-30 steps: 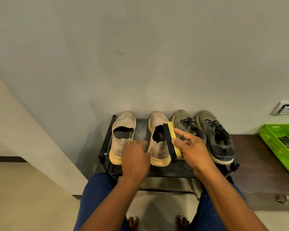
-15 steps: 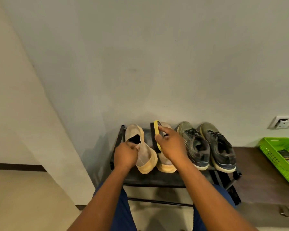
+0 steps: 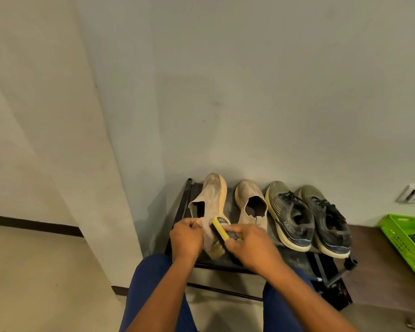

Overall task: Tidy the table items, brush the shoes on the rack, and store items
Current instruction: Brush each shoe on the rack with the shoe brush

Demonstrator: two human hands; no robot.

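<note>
Low in the centre of the frame, I am gripping the heel of the tilted beige shoe [image 3: 211, 207] with my left hand [image 3: 186, 238], fingers curled round its collar, while my right hand [image 3: 249, 244] is holding the yellow-backed brush [image 3: 222, 227] against its side. Its beige partner [image 3: 250, 204] and two dark sneakers [image 3: 309, 216] are sitting on the black rack [image 3: 295, 257]; a green basket [image 3: 407, 240] is lying at the right edge
</note>
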